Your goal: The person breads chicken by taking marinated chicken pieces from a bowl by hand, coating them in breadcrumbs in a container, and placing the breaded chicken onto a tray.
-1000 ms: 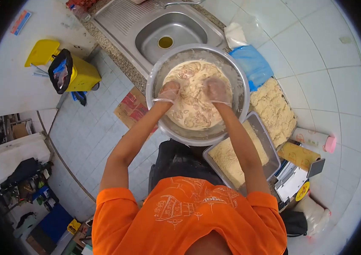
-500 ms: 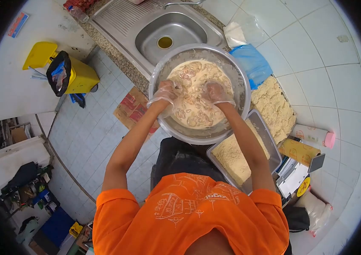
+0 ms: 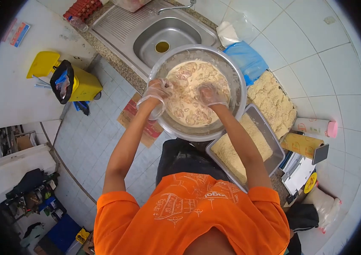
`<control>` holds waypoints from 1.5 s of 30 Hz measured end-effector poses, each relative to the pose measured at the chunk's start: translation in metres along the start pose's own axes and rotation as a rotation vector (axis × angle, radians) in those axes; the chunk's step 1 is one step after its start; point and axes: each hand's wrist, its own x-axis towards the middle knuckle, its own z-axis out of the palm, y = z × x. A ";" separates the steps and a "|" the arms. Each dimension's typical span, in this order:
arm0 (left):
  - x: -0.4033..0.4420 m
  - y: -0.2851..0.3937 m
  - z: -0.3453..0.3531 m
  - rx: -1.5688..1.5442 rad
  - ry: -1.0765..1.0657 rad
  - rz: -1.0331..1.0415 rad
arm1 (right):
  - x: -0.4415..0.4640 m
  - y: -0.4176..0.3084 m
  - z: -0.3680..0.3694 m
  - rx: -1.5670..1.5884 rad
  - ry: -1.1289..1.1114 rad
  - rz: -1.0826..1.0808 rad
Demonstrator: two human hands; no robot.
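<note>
A large metal bowl [image 3: 241, 91] holds pale, creamy batter with several pieces of what looks like raw meat [image 3: 184, 73] in it. My left hand [image 3: 160, 88], in a clear plastic glove, is at the bowl's left side, just inside the rim. Its fingers look curled, and I cannot make out anything in them. Also in a clear glove, my right hand [image 3: 208, 92] reaches into the right part of the batter. Batter and blur hide its fingertips, so its grip does not show.
Beyond the bowl is a steel sink [image 3: 167, 32]. A grey tub [image 3: 277, 155] of yellowish crumbs sits under my right forearm, beside a larger heap of crumbs [image 3: 272, 106]. A blue plastic bag [image 3: 246, 61] lies by the wall. On the floor at left stands a yellow bin [image 3: 87, 85].
My left hand has moved left, out of the batter toward the bowl's rim. My right hand stays in the batter, shifted slightly left in view. The camera view has shifted a little.
</note>
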 end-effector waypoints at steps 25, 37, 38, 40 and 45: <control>-0.111 0.216 0.122 0.150 -0.592 0.781 | -0.210 -0.050 -0.328 -0.105 -0.784 0.501; -0.160 0.170 0.303 0.956 -0.877 0.653 | -0.387 -0.036 -0.148 0.044 -0.249 1.342; -0.174 0.175 0.309 0.891 -1.024 0.556 | -0.397 -0.051 -0.136 0.171 -0.254 1.396; -0.195 0.191 0.312 0.579 -1.210 0.242 | -0.440 -0.048 -0.061 0.547 -0.097 1.396; -0.201 0.223 0.292 0.268 -0.986 0.331 | -0.432 -0.024 -0.069 0.892 0.525 1.670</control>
